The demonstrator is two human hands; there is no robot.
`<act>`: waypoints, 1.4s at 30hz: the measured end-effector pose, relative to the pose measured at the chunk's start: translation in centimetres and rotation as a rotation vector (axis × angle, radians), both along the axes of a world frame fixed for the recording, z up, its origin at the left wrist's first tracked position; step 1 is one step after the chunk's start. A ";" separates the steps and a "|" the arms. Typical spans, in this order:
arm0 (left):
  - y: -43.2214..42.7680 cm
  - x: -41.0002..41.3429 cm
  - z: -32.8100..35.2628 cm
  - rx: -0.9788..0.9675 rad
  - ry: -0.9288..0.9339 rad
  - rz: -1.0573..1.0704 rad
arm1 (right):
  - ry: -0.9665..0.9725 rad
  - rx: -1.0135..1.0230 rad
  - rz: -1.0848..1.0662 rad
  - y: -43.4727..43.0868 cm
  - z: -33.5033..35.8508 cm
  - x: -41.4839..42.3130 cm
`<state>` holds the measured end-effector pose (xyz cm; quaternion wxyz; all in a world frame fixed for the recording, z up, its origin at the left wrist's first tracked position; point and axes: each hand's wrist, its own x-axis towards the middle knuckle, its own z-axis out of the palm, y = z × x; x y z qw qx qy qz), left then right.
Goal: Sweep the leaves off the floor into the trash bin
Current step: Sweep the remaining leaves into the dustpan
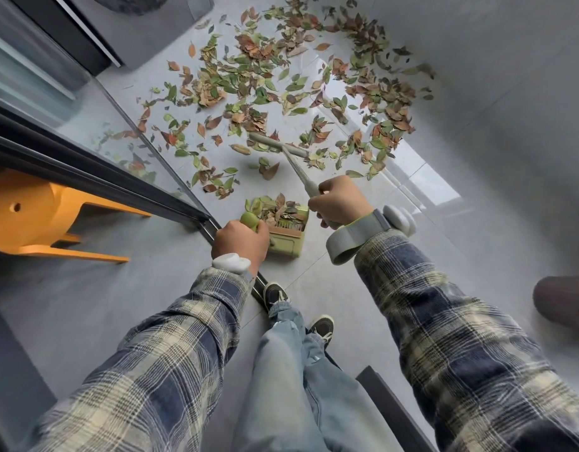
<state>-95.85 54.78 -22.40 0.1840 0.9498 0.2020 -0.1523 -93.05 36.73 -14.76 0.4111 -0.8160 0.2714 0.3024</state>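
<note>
Head camera: left hand (240, 241) grips dustpan (288, 244), handle mostly hidden; right hand (340, 200) grips broom (297, 168); leaves (249, 44) lie beyond both

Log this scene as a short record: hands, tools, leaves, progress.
left hand: grips the knob handle of the light green plastic dustpan
right hand: grips the shaft of the pale grey long-handled broom
broom head: down among leaves, beyond the dustpan
dustpan contents: a heap of leaves
loose leaves: green and brown, scattered widely over the grey tiled floor
progress: partly done; no trash bin identifiable
nearby: orange plastic stool, left, behind glass
</note>
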 end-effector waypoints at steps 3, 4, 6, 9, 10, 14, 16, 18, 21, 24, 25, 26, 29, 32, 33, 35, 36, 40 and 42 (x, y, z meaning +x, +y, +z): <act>0.1 0.1 0.1 0.010 -0.003 -0.004 | 0.045 0.035 0.036 0.7 -1.1 -0.4; 0.2 0.1 0.1 0.012 -0.008 -0.010 | 0.072 0.037 0.052 0.8 -1.4 -0.5; 0.3 0.1 0.1 0.014 -0.017 -0.019 | 0.136 -0.011 0.092 1.0 -1.8 -1.0; 0.3 0.2 0.2 0.020 -0.011 -0.019 | 0.194 -0.155 0.196 0.2 -0.8 -1.3; 0.3 0.2 0.2 0.019 -0.006 -0.013 | 0.196 -0.186 0.204 -0.3 -0.2 -1.1; 0.2 0.1 0.2 -0.004 0.003 0.009 | 0.160 -0.208 0.171 -2.8 3.0 0.1; 0.1 0.1 0.2 -0.008 0.001 0.013 | 0.138 -0.206 0.174 -3.6 4.1 0.2; 0.0 0.1 0.2 -0.005 -0.003 0.021 | 0.120 -0.223 0.171 -3.7 4.6 0.0; -0.3 0.0 0.1 0.003 0.000 0.033 | 0.097 -0.230 0.147 -3.6 4.4 -0.4; -0.5 -0.1 0.2 -0.002 -0.005 0.036 | 0.083 -0.173 0.104 -3.2 3.9 -0.6; -0.5 -0.1 0.1 -0.004 -0.005 0.033 | 0.076 -0.164 0.104 -3.0 3.6 -0.6; -0.4 -0.1 0.1 -0.004 -0.004 0.031 | 0.070 -0.162 0.107 -2.8 3.2 -0.5; -0.3 -0.1 0.0 -0.010 -0.009 0.036 | 0.077 -0.197 0.115 -2.0 1.7 -0.3; -0.2 -0.2 -0.1 -0.007 -0.029 0.025 | 0.141 -0.171 0.136 -1.1 0.1 -0.4; -0.2 -0.2 -0.1 -0.006 -0.034 0.022 | 0.174 -0.137 0.148 -0.8 -0.7 -0.5; -0.1 -0.3 0.0 -0.011 -0.032 0.017 | 0.253 -0.042 0.143 -0.5 -2.1 -1.0; -0.1 -0.5 0.1 -0.015 -0.025 0.017 | 0.302 0.035 0.105 -0.3 -3.0 -1.5; 0.2 -1.3 0.3 -0.036 0.028 0.029 | 0.352 0.245 -0.085 0.6 -5.2 -3.3; 0.7 -2.0 0.3 -0.023 0.030 0.044 | 0.298 0.209 -0.077 1.0 -5.8 -2.8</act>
